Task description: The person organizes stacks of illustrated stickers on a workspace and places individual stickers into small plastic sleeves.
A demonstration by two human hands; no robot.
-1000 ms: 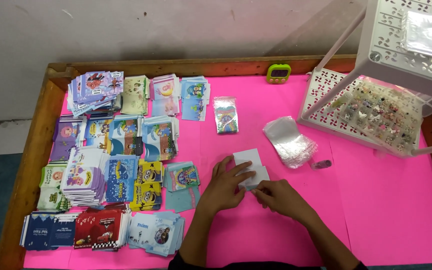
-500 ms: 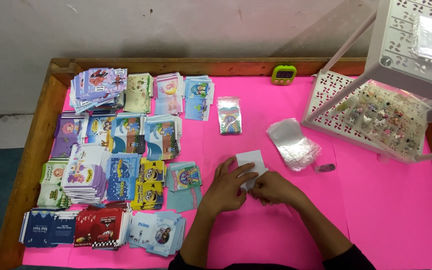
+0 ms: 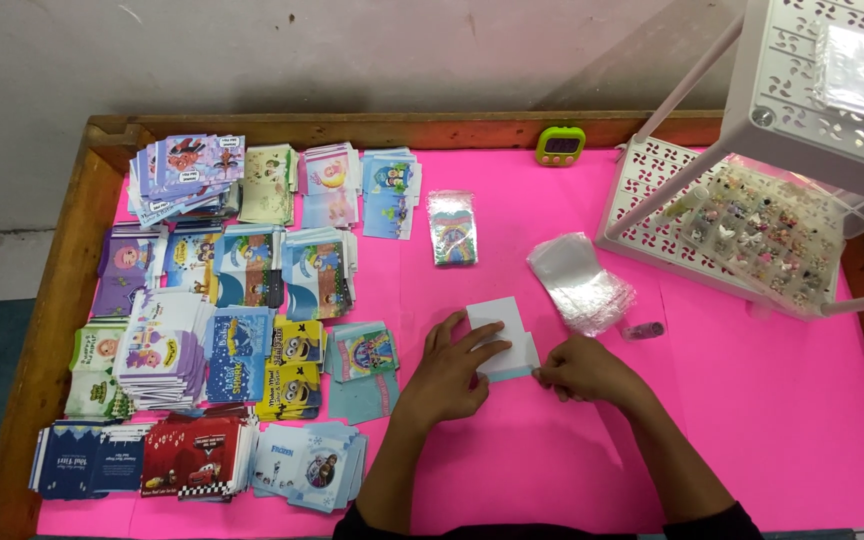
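Two hands meet at a small white card (image 3: pixel 500 335) lying flat on the pink worktop (image 3: pixel 752 420). Left hand (image 3: pixel 449 372) presses it with spread fingers; right hand (image 3: pixel 580 372) pinches its lower right corner. Its long axis runs away from the person. Beyond the card's right edge lie glossy clear sleeves (image 3: pixel 580 282); printed card stacks (image 3: pixel 232 320) lie to its left.

Card stacks (image 3: pixel 222 310) occupy the left half of the table (image 3: pixel 772 420). The small cards (image 3: pixel 502 335) lie near the centre, under both hands. The sleeve pile (image 3: pixel 580 282) lies behind them; the rack (image 3: pixel 652 190) occupies the rear right corner.
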